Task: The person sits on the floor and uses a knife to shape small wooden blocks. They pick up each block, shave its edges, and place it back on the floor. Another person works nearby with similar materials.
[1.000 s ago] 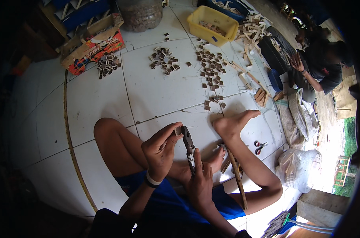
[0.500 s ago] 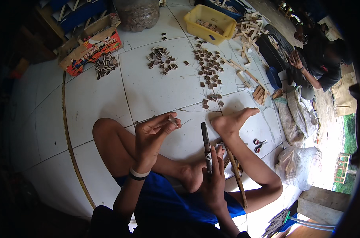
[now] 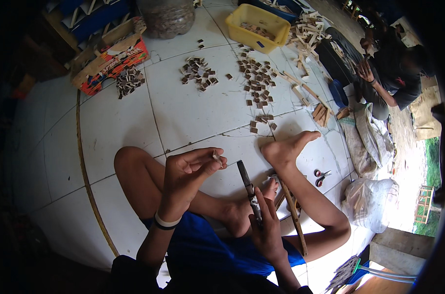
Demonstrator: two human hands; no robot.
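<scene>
My left hand (image 3: 190, 179) is raised over my crossed legs, its thumb and fingertips pinching a small wooden piece (image 3: 216, 157). Dark-bladed, with a wrapped black-and-white handle, a knife (image 3: 245, 179) sits in my right hand (image 3: 267, 228). Its blade points up and slightly left, apart from the piece. A long wooden stick (image 3: 295, 223) leans across my right leg, beside the right hand. Beyond my legs, small dark-faced wooden pieces lie on the white tiles in a left pile (image 3: 130, 82), a middle pile (image 3: 199, 73) and a right pile (image 3: 258, 81).
A yellow tub (image 3: 259, 30) holding pieces stands at the back, near heaped wood strips (image 3: 308, 34). An orange-red carton (image 3: 109, 56) is at far left. Scissors (image 3: 321, 177) lie right of my leg. Another person (image 3: 394, 73) sits at right, near sacks (image 3: 372, 137) and a stuffed plastic bag (image 3: 370, 203).
The knife has tilted left, its tip moving down and toward my left hand. My left hand has shifted slightly right and down with the wooden piece.
</scene>
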